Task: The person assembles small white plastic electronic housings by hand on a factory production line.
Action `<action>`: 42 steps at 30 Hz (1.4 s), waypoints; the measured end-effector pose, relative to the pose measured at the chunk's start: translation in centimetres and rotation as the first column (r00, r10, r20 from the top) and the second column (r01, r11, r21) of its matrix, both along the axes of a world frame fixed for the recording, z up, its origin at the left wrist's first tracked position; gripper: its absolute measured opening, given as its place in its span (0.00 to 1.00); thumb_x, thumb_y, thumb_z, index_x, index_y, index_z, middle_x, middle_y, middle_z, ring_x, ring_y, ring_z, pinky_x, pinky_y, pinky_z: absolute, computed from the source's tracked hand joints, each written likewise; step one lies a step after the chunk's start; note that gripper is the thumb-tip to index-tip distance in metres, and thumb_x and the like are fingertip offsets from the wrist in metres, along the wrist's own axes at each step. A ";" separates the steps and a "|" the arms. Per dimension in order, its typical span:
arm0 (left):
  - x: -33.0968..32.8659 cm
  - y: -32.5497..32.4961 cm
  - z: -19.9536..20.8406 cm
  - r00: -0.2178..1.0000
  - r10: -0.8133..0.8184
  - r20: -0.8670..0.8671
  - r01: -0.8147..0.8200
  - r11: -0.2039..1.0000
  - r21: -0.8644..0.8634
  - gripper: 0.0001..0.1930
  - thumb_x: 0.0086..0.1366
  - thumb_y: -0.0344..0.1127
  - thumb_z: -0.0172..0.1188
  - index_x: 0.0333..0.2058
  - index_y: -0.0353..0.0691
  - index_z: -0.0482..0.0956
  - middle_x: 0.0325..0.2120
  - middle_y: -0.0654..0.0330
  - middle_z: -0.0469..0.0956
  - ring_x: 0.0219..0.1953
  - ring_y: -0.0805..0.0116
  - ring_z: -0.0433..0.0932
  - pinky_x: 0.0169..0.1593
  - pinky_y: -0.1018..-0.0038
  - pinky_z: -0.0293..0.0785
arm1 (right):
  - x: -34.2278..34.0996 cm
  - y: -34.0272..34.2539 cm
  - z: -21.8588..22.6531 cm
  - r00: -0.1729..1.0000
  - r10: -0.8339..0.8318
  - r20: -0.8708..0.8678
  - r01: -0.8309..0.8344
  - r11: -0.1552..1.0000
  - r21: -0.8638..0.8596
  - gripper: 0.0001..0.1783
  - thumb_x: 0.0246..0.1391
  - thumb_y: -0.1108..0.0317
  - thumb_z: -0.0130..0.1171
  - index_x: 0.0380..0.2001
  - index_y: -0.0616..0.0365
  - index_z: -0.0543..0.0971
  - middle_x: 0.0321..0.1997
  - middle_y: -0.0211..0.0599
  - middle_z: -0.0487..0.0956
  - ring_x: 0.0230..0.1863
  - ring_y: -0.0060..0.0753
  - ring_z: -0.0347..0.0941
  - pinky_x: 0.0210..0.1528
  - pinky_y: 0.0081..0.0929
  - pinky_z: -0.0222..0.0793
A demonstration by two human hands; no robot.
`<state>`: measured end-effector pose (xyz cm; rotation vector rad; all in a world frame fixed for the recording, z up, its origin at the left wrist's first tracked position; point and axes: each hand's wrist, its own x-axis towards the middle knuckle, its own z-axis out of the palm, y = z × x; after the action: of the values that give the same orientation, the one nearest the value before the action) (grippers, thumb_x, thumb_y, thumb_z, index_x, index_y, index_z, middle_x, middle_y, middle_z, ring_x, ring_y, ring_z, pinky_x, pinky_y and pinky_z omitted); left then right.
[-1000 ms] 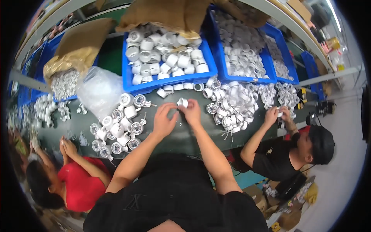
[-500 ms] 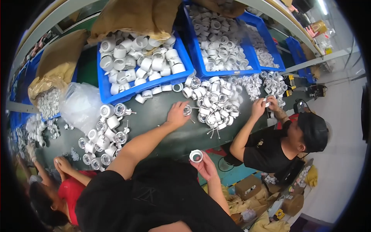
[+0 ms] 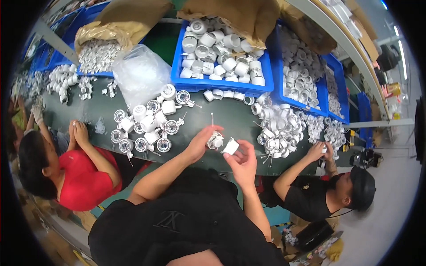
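In front of my chest, over the near edge of the dark green table, my two hands work close together. My left hand (image 3: 202, 142) grips a round white plastic part (image 3: 215, 141) with a shiny inside; a thin wire or stem sticks up from it. Just right of it, my right hand (image 3: 244, 163) pinches a white cup-shaped housing (image 3: 230, 146) between thumb and fingers. The two pieces are near each other with a narrow gap. Left of my hands lies a group of assembled white round units (image 3: 151, 122), some showing shiny insides. To the right is a heap of white ring parts (image 3: 282, 131).
A blue bin (image 3: 222, 84) of white housings stands across the table, with another blue bin (image 3: 306, 108) of rings at its right. A clear plastic bag (image 3: 142, 73) lies at the back left. Co-workers sit on both sides, one in a red shirt (image 3: 88, 177), one in a black cap (image 3: 361, 188).
My left hand has drawn back from the ring heap with a round part. My right hand has lifted its housing up beside it. The view has turned, shifting the scene rightward.
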<state>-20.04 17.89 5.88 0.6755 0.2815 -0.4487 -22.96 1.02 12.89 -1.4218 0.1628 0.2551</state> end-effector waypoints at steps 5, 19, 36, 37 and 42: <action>-0.8 0.6 1.8 0.988 0.111 0.104 -0.130 0.971 0.203 0.16 0.75 0.43 0.45 0.42 0.38 0.76 0.34 0.63 0.77 0.38 0.77 0.75 0.42 0.77 0.71 | -0.4 2.7 3.0 0.931 0.194 0.309 -0.011 0.862 -0.507 0.27 0.46 0.77 0.69 0.51 0.65 0.73 0.54 0.46 0.74 0.53 0.38 0.76 0.47 0.30 0.79; -0.8 -0.7 4.7 0.959 0.195 0.205 -0.230 0.960 0.159 0.21 0.77 0.46 0.39 0.37 0.36 0.76 0.30 0.61 0.76 0.31 0.76 0.75 0.36 0.77 0.72 | -0.2 3.9 5.4 0.758 0.363 0.542 0.183 0.678 -0.711 0.24 0.40 0.75 0.71 0.45 0.64 0.77 0.47 0.47 0.77 0.43 0.42 0.79 0.41 0.31 0.80; -2.0 0.2 7.6 0.918 -0.003 0.398 -0.206 0.853 0.480 0.07 0.70 0.33 0.52 0.35 0.36 0.74 0.33 0.59 0.75 0.36 0.75 0.74 0.41 0.75 0.72 | -0.9 2.6 5.3 0.749 0.388 0.537 0.130 0.709 -0.694 0.32 0.35 0.69 0.76 0.49 0.59 0.78 0.58 0.49 0.70 0.58 0.48 0.69 0.55 0.40 0.68; -2.3 -0.2 7.6 0.885 0.029 0.464 -0.263 0.855 0.448 0.06 0.68 0.33 0.54 0.35 0.36 0.75 0.32 0.60 0.77 0.35 0.75 0.75 0.41 0.75 0.72 | -0.7 2.4 5.4 0.720 0.385 0.577 0.136 0.737 -0.662 0.38 0.34 0.67 0.77 0.53 0.58 0.75 0.64 0.50 0.64 0.64 0.49 0.63 0.61 0.44 0.64; -3.2 -1.5 8.0 0.595 -0.289 0.750 -0.077 0.908 0.412 0.19 0.65 0.49 0.57 0.42 0.36 0.73 0.43 0.55 0.73 0.48 0.60 0.74 0.52 0.67 0.68 | 1.2 2.2 2.5 0.868 -0.011 0.496 0.060 0.995 -0.082 0.41 0.63 0.35 0.39 0.60 0.65 0.65 0.66 0.47 0.61 0.68 0.45 0.56 0.70 0.43 0.48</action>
<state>-23.24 16.39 13.85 1.2508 -0.5685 -0.1530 -21.72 3.20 15.43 -1.5327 -0.2259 -0.1575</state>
